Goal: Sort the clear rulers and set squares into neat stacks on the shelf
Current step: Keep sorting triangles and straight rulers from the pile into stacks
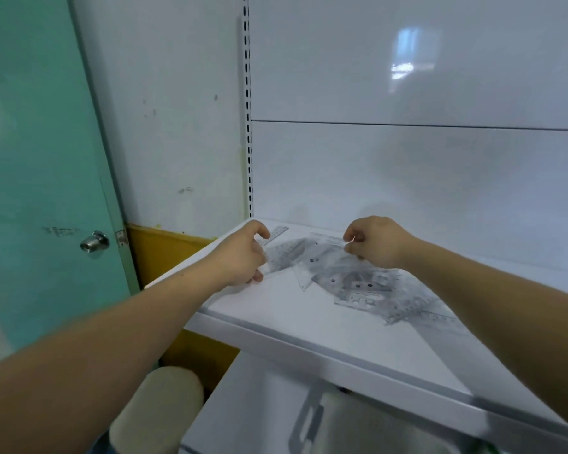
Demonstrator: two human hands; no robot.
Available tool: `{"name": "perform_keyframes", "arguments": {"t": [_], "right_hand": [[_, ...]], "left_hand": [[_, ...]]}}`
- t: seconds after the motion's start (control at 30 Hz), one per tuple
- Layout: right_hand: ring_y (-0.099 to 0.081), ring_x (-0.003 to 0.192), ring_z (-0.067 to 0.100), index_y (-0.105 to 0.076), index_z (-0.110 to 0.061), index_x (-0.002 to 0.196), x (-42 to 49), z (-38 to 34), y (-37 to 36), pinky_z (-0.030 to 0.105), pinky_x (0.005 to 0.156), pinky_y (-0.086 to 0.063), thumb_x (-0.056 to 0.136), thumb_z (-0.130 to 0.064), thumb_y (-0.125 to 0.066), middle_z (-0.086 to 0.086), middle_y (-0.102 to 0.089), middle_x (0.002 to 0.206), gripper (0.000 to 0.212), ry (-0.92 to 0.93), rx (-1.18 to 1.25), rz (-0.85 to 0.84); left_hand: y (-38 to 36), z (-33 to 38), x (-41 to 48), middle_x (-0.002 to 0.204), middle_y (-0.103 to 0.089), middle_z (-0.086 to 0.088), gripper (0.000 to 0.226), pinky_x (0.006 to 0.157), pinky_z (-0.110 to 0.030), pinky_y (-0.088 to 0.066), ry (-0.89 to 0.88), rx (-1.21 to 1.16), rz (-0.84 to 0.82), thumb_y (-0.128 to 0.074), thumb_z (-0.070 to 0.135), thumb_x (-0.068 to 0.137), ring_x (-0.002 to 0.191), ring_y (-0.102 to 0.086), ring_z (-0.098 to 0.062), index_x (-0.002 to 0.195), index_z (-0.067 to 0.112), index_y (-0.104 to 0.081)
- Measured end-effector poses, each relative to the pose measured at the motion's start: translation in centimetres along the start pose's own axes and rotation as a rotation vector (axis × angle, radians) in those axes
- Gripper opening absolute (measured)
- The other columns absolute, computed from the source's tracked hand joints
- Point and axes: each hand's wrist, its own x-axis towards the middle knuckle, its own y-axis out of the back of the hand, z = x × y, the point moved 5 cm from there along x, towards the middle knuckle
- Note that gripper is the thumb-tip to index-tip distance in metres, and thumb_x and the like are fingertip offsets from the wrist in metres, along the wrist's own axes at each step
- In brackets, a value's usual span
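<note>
A loose pile of clear rulers and set squares [358, 283] lies scattered on the white shelf [276, 319]. My left hand [243, 257] grips the left end of a clear piece [289, 253] near the shelf's left corner. My right hand [377, 242] pinches the upper right edge of a clear set square [325, 247] lifted a little over the pile. Whether both hands hold one and the same piece is unclear, since the clear plastic overlaps. A single ruler [277, 231] lies at the back by the left hand.
The shelf's white back panel [407, 178] rises right behind the pile. A slotted upright [248, 126] stands at the back left corner. A teal door [40, 158] with a knob [94, 244] is at left. A padded stool [161, 411] stands below the shelf's front edge.
</note>
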Motion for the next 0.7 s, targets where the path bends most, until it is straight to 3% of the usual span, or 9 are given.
{"name": "perform_keyframes", "arguments": {"t": [0.17, 0.3, 0.33, 0.4, 0.47, 0.53, 0.6, 0.7], "right_hand": [[-0.054, 0.093, 0.019, -0.059, -0.016, 0.101, -1.6, 0.2, 0.5, 0.025, 0.077, -0.038, 0.095, -0.016, -0.045, 0.003, -0.062, 0.104, 0.015, -0.079, 0.004, 0.093], [-0.049, 0.112, 0.024, -0.051, -0.015, 0.130, -3.2, 0.0, 0.7, 0.024, 0.086, -0.036, 0.101, -0.015, -0.031, 0.008, -0.054, 0.132, 0.035, -0.151, 0.069, 0.078], [-0.046, 0.120, 0.026, -0.048, -0.013, 0.134, -3.6, -0.2, 0.7, 0.026, 0.092, -0.036, 0.102, -0.022, -0.030, 0.008, -0.050, 0.137, 0.037, -0.143, 0.032, 0.053], [-0.041, 0.129, 0.027, -0.040, -0.013, 0.141, -4.6, -0.5, 0.6, 0.032, 0.103, -0.031, 0.101, -0.040, -0.033, 0.008, -0.045, 0.143, 0.049, -0.145, -0.021, 0.006], [-0.043, 0.126, 0.026, -0.032, -0.018, 0.146, -5.8, -0.5, 0.8, 0.034, 0.102, -0.032, 0.096, -0.051, -0.040, 0.008, -0.047, 0.137, 0.060, -0.161, -0.062, -0.002], [-0.048, 0.109, 0.022, -0.032, -0.022, 0.145, -7.1, -0.4, 1.5, 0.032, 0.095, -0.035, 0.094, -0.050, -0.044, 0.006, -0.052, 0.118, 0.060, -0.158, -0.086, 0.052], [-0.046, 0.094, 0.015, -0.036, -0.023, 0.143, -8.6, -0.3, 2.4, 0.028, 0.087, -0.036, 0.093, -0.048, -0.048, -0.002, -0.047, 0.101, 0.057, -0.154, -0.081, 0.135], [-0.047, 0.090, 0.012, -0.036, -0.023, 0.143, -11.3, 0.3, 3.8, 0.025, 0.083, -0.036, 0.093, -0.045, -0.050, -0.007, -0.049, 0.097, 0.057, -0.178, -0.108, 0.200]], "left_hand": [[-0.4, -0.2, -0.7, 0.099, -0.059, -0.005, 0.020, 0.050, -0.027, -0.046, -0.055, -0.034, 0.011, -0.040, 0.009, 0.098, 0.060, -0.061, -0.025, 0.098, 0.019, -0.057], [-1.1, 0.5, -1.2, 0.093, -0.059, -0.002, 0.014, 0.056, -0.026, -0.045, -0.180, 0.128, 0.006, -0.042, 0.019, 0.100, 0.058, -0.056, -0.020, 0.110, 0.022, -0.051], [-1.2, 0.7, -1.4, 0.091, -0.058, -0.001, 0.019, 0.059, -0.025, -0.044, -0.194, 0.173, -0.020, -0.049, 0.026, 0.097, 0.061, -0.056, -0.017, 0.116, 0.023, -0.048], [-1.5, 0.8, -1.5, 0.094, -0.054, 0.003, 0.053, 0.061, -0.021, -0.041, -0.200, 0.244, -0.073, -0.068, 0.032, 0.085, 0.072, -0.054, -0.008, 0.128, 0.027, -0.037], [-1.7, 1.2, -1.7, 0.090, -0.051, 0.004, 0.070, 0.061, -0.021, -0.039, -0.236, 0.276, -0.078, -0.073, 0.024, 0.079, 0.072, -0.052, -0.008, 0.133, 0.025, -0.028], [-1.9, 1.7, -1.7, 0.085, -0.051, 0.003, 0.065, 0.060, -0.023, -0.040, -0.278, 0.246, -0.053, -0.069, 0.020, 0.080, 0.068, -0.050, -0.010, 0.131, 0.020, -0.028], [-2.0, 2.4, -1.9, 0.093, -0.054, 0.005, 0.060, 0.059, -0.020, -0.038, -0.336, 0.221, -0.042, -0.069, 0.025, 0.081, 0.070, -0.050, -0.007, 0.128, 0.019, -0.032], [-3.1, 3.8, -2.3, 0.106, -0.052, 0.008, 0.064, 0.065, -0.018, -0.036, -0.430, 0.241, -0.080, -0.070, 0.036, 0.081, 0.083, -0.050, -0.007, 0.135, 0.027, -0.036]]}}
